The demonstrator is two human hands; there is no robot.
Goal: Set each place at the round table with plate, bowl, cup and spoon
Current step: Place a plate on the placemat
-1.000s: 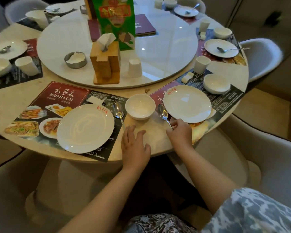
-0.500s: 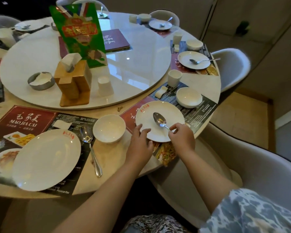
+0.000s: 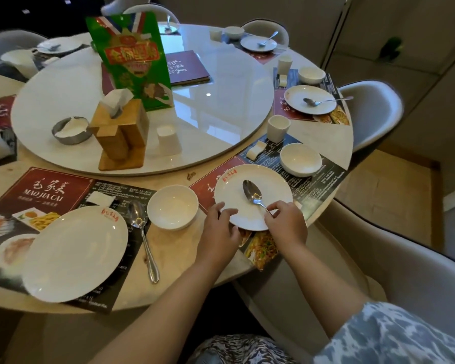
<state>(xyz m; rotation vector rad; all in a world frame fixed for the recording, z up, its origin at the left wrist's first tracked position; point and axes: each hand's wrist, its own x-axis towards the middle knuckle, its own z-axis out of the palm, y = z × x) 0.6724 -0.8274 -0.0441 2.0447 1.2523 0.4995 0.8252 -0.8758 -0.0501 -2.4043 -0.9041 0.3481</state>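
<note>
A white plate [image 3: 271, 189] lies on a printed placemat [image 3: 326, 177] at the table's near right. A metal spoon [image 3: 252, 193] rests on the plate, bowl end away from me. My right hand [image 3: 286, 224] pinches the spoon's handle at the plate's near rim. My left hand [image 3: 218, 229] holds the plate's near left edge, thumb on top. A white bowl [image 3: 300, 159] and a white cup [image 3: 278, 128] stand beyond the plate. To the left lie a second plate [image 3: 74, 252], a spoon [image 3: 142, 235] and a bowl [image 3: 172, 207].
A glass turntable [image 3: 221, 106] fills the table's middle, carrying a wooden napkin holder [image 3: 121, 135], a green box [image 3: 132, 59], a metal dish [image 3: 70, 130], a small white cup [image 3: 167, 139] and a red menu [image 3: 187, 67]. Further set places ring the table. Grey chairs [image 3: 373, 111] stand around.
The spoon went from the table beside the plate onto the plate. My left hand left the table's edge and took the plate's rim. The view swung to the right.
</note>
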